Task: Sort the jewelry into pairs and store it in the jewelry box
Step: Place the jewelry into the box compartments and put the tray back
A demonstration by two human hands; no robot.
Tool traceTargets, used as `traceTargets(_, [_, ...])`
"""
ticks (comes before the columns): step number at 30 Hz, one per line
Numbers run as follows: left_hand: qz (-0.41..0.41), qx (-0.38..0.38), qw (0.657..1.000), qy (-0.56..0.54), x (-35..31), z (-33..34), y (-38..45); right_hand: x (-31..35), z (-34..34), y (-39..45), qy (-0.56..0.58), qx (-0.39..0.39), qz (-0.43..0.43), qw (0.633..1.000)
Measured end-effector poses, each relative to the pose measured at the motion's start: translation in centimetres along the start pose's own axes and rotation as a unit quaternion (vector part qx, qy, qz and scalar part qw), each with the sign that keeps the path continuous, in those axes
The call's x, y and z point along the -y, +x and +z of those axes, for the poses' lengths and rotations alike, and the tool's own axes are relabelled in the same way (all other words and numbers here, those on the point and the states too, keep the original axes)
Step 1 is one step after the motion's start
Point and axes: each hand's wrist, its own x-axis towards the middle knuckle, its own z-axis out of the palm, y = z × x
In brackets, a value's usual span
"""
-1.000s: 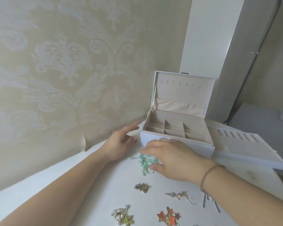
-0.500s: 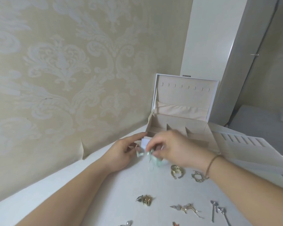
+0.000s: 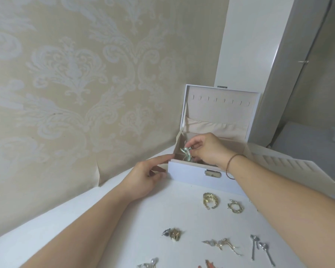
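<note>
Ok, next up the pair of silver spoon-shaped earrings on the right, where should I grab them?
Pinch the spoon-shaped earrings at their long thin stems, coming straight down from above. They lie flat on the white table, side by side with bowls up top, so thumb and finger can likely close across both stems at once.

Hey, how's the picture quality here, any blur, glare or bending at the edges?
Head view: soft, even daylight with faint shadows and no glare; wide-angle bending curves the wardrobe edge; the right hand and the mint jewelry over the jewelry box look slightly soft; pieces at the bottom edge are cropped.
</note>
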Motion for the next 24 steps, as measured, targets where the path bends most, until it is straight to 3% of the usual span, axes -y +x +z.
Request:
traceTargets(3, [0.0,0.002,1.0,-0.002,0.1,0.0,0.0,0.3,0.1,-0.3,-0.066,0.042,-0.013,0.997])
traceTargets(9, [0.004,0.005,1.0,-0.006,0.2,-0.1,0.1,1.1,-1.0,-1.5,-0.062,0.109,-0.003,0.992])
traceTargets(11, [-0.001,0.005,1.0,-0.005,0.2,-0.2,0.1,1.5,-1.7,-1.9,-0.063,0.091,-0.018,0.994])
traceTargets(14, [0.003,0.006,1.0,0.009,0.1,-0.1,0.0,2.7,-3.3,-3.5,-0.128,-0.014,-0.104,0.986])
traceTargets(16, [0.008,0.002,1.0,0.023,-0.2,0.0,-0.1,3.4,-4.1,-6.2,-0.155,-0.019,-0.161,0.975])
traceTargets(18, [0.007,-0.005,1.0,0.026,-0.4,0.1,-0.2,3.4,-4.2,-9.2,-0.256,0.058,-0.176,0.949])
traceTargets(21, [0.001,-0.008,1.0,0.022,-0.3,0.0,-0.3,1.4,-3.4,-11.8,-0.463,0.119,-0.178,0.86])
traceTargets(24, [-0.003,-0.005,1.0,0.019,-0.3,0.1,-0.3,-0.4,-3.3,-12.5,-0.489,0.126,-0.149,0.85])
